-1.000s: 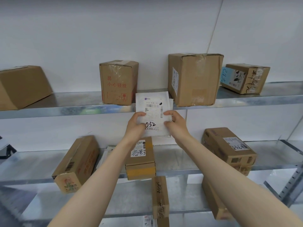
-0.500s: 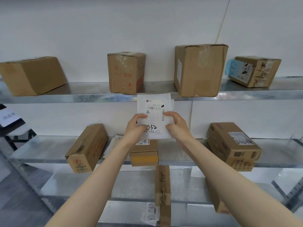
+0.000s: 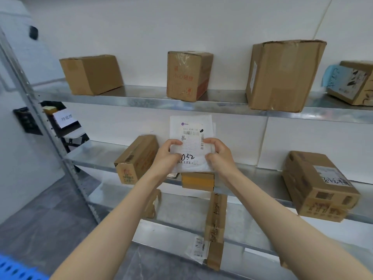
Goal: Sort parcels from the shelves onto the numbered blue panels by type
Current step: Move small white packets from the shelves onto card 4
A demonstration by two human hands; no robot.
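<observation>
A flat white soft parcel [image 3: 191,136] with a printed label and "032" handwritten on it is held up in front of the metal shelves [image 3: 201,105]. My left hand [image 3: 168,155] grips its lower left edge and my right hand [image 3: 219,153] grips its lower right edge. Cardboard boxes stand on the top shelf [image 3: 91,73] [image 3: 188,75] [image 3: 282,74] and on the middle shelf [image 3: 136,158] [image 3: 316,184]. A corner of a blue panel [image 3: 18,268] shows at the bottom left.
A small box [image 3: 197,180] sits on the middle shelf just under the parcel. A narrow box [image 3: 216,229] and a small white packet [image 3: 196,248] lie on the lower shelf. The shelf's metal upright [image 3: 46,126] slants on the left, with a dark rack and paper sign [image 3: 65,119] behind it.
The view has swung to the left: the shelves and boxes have shifted right in the frame and the blue panel has come into sight. Both hands keep their hold on the white parcel.
</observation>
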